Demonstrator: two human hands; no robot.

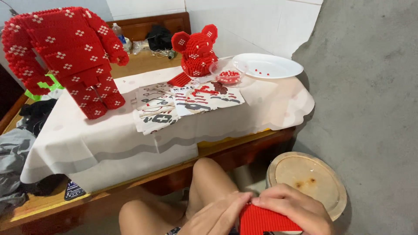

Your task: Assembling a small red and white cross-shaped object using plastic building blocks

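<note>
Counted on the counter (109,135)
One headless red block body (65,52), one red block bear head (197,50), one plate (278,65), one bowl (226,72).

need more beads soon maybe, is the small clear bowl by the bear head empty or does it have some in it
Not empty. The small clear bowl holds a layer of red beads at the bottom, beside the red bear head. How deep the layer is cannot be told.

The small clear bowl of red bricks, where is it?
On the white-covered table, far right side: the clear bowl sits between the red bear head and the white plate.
</note>
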